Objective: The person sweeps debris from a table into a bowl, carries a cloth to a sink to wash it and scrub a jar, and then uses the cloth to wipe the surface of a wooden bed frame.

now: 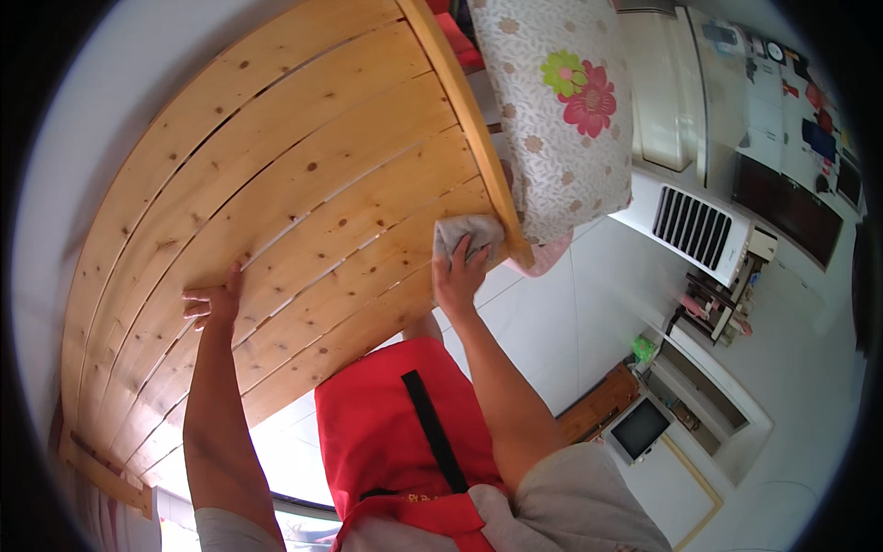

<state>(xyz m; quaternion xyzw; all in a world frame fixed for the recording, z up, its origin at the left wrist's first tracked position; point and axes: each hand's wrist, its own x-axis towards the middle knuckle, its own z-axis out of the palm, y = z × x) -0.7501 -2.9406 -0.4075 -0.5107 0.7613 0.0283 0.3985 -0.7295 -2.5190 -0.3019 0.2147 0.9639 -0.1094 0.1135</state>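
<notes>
Pine planks with dark knots and narrow gaps form a broad wooden bed surface [310,165] before me. A folded grey cloth [476,226] lies at its right end, against the raised wooden end rail [463,103]. My right hand [459,276] grips this cloth, fingers spread over it and pressing it to the planks near the front corner. Farther left, my left hand [217,302] rests on or just above the planks, fingers apart and holding nothing. Whether its palm touches the wood cannot be told.
Beyond the end rail is a floral-patterned cushion or bedding bundle [552,159]. A white appliance with a black grille [692,226] stands on the tiled floor [552,310] to the right. My red apron [400,414] hangs close to the bed's front edge. A wall [103,124] borders the far side.
</notes>
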